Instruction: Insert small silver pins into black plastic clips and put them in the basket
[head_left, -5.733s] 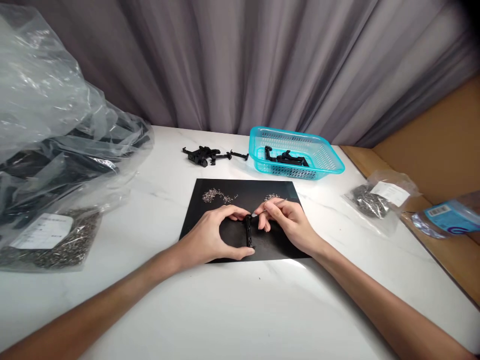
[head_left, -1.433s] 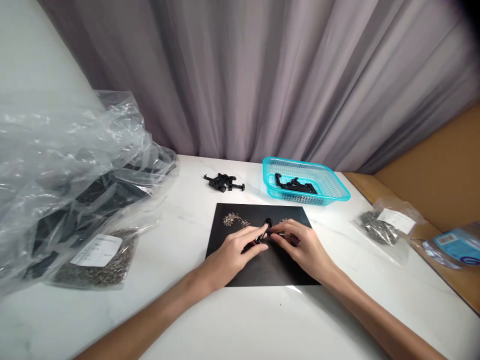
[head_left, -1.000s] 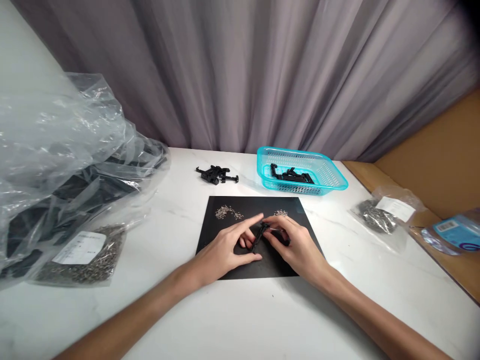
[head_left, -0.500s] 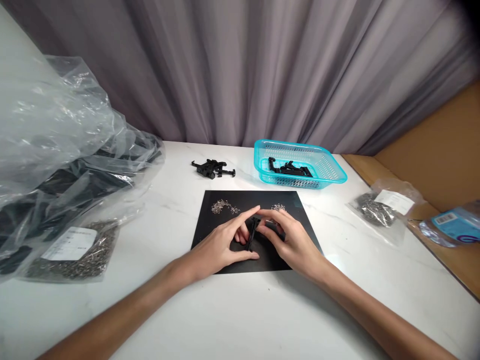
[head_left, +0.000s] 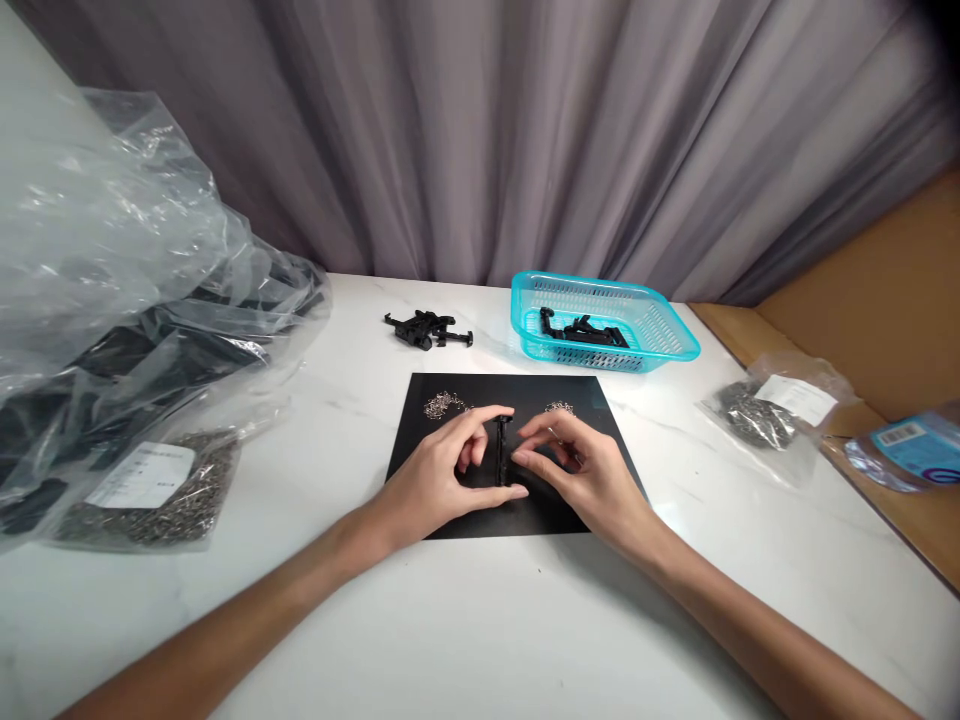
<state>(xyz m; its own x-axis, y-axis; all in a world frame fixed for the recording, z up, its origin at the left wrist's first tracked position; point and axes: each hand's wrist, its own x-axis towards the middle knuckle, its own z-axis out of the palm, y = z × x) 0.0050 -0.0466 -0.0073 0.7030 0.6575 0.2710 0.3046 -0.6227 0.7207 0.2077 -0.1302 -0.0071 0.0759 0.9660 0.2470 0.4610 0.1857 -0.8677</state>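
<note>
My left hand holds a slim black plastic part by its two ends, between thumb and index finger. The part stands lengthwise over a black mat. Just to its right is my right hand, thumb and fingertips brought together close to the part's lower half. Whatever sits in that pinch is too small to make out. On the mat behind the hands lie two heaps of tiny metal pieces, the left heap and the right heap, which my right hand partly covers.
Several black plastic parts lie behind the mat. A blue basket holds more. At left are a bag of small metal pieces and large clear plastic bags. A second metal-filled bag and a blue-labelled plastic item lie at right.
The black part has turned from tilted to nearly straight in my left hand. My right hand has drawn slightly right, leaving more of the part visible. The view has shifted a little.
</note>
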